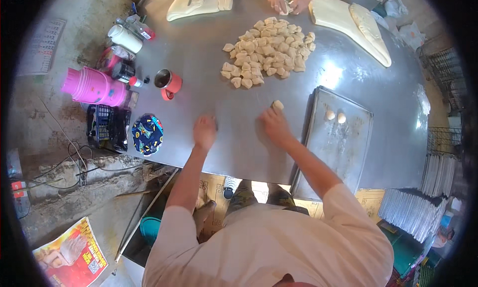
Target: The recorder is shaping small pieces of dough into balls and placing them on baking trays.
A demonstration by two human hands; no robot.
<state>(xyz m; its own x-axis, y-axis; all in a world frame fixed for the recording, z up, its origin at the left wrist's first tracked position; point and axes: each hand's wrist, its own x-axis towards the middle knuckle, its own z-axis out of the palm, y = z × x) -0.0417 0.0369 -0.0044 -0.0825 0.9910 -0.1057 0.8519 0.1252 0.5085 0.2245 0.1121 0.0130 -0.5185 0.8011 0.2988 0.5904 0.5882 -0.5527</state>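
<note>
My right hand (275,125) is low over the steel table, its curled fingers at a small piece of dough (278,105) that shows past the fingertips. Slightly blurred, my left hand (204,133) is closed on the tabletop to the left; whatever it may hold is hidden under the fingers. Beyond both hands lies a big heap of cut dough pieces (269,50). On the right, a metal baking tray (343,147) carries two round dough balls (336,116) near its far end.
Another person's hands (289,2) work dough at the far edge, between large folded dough slabs (348,23). Along the left stand a red mug (174,83), a pink jug (97,88), a white bottle (124,38) and a round patterned cloth item (147,134). Stacked trays (413,212) are at right.
</note>
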